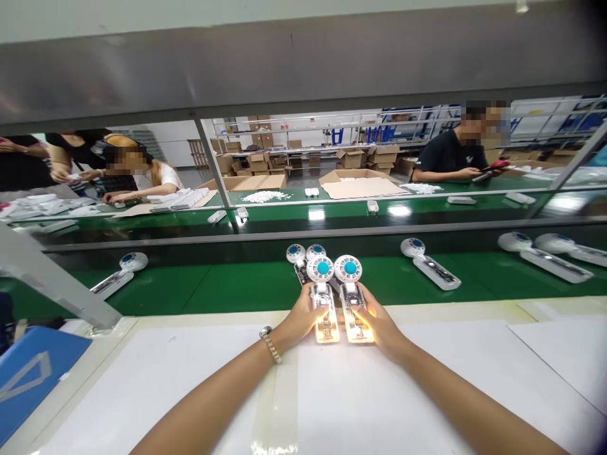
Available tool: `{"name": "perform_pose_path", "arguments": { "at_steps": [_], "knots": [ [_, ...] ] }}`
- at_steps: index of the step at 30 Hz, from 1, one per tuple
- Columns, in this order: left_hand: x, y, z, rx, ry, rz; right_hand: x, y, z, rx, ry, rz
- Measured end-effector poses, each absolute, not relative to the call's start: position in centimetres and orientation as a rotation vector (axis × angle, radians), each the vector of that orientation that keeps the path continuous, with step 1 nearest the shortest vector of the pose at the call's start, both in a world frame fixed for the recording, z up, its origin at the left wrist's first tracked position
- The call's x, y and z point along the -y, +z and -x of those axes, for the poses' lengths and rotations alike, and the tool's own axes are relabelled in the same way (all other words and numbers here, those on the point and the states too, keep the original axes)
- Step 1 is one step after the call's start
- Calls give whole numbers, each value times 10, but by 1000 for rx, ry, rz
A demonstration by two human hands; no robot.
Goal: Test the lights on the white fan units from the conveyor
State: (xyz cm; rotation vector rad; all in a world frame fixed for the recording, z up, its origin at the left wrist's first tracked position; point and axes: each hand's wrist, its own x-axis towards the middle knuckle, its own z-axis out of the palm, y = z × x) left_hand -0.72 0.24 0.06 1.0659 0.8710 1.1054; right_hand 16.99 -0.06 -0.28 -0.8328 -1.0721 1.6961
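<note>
My left hand point(303, 317) is closed around a small handheld fan point(325, 332), with the thumb across its body. It has a round white head with a blue centre, and its clear-faced body glows orange. Close beside it, my right hand point(385, 327) grips a second, similar fan point(351, 297), whose body glows too. Both are held upright over the front edge of the green conveyor belt point(190, 291). Just behind the left one, two more fans point(296, 254) lie on the belt, partly hidden by those in my hands.
More fans lie along the belt, one on the left point(133, 261) and several on the right point(434, 270). A white worktable point(199, 379) is in front of me, with a blue bin point(52, 360) at left. Across the belt, co-workers handle parts near cardboard boxes point(360, 188).
</note>
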Motion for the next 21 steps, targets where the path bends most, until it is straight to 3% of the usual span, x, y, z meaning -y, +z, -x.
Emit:
{"name": "perform_pose_path", "arguments": {
  "at_steps": [21],
  "knots": [
    [-5,-1,10,-816,1089,-1048,-1,-8,-168,1103,1711,847]
  ]
}}
